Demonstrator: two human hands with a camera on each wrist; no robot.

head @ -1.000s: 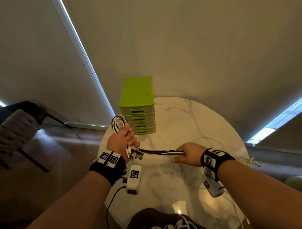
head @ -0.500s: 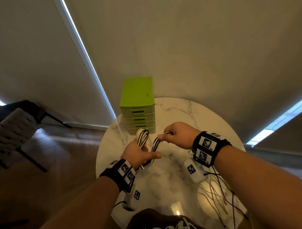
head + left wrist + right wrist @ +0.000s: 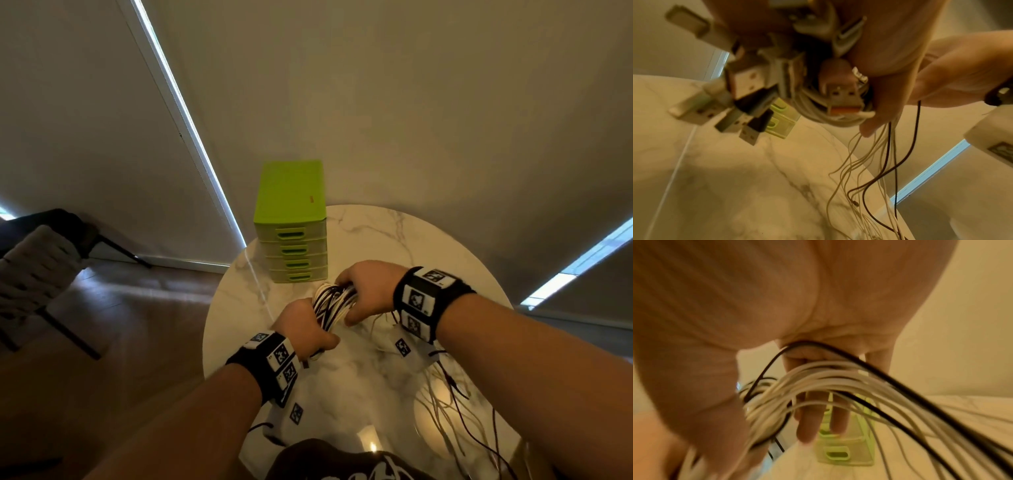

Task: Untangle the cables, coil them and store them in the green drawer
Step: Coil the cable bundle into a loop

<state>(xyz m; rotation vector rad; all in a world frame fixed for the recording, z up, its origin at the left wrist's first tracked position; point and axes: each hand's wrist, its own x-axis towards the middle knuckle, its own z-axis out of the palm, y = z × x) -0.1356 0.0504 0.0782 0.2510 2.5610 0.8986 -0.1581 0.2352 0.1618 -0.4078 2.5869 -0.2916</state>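
Note:
A bundle of white and black cables point(image 3: 330, 305) is looped between my two hands above the round marble table point(image 3: 394, 246). My left hand point(image 3: 305, 330) grips the coil from below, and several USB plugs point(image 3: 748, 104) stick out of its fist. My right hand point(image 3: 363, 291) holds the loop's upper side, fingers curled over the strands point(image 3: 818, 382). Loose cable tails point(image 3: 455, 404) trail off toward the table's right front. The green drawer unit point(image 3: 291, 222) stands just beyond the hands, all its drawers closed.
A dark chair with a woven seat point(image 3: 37, 270) stands on the wooden floor at the left. Pale window blinds point(image 3: 376, 102) hang behind the table. White sensor boxes point(image 3: 407, 346) hang from both wrists, close to the cables.
The hands have come together near the drawer unit. The right hand carried the stretched cables over to the left hand, and the coil there has grown thicker.

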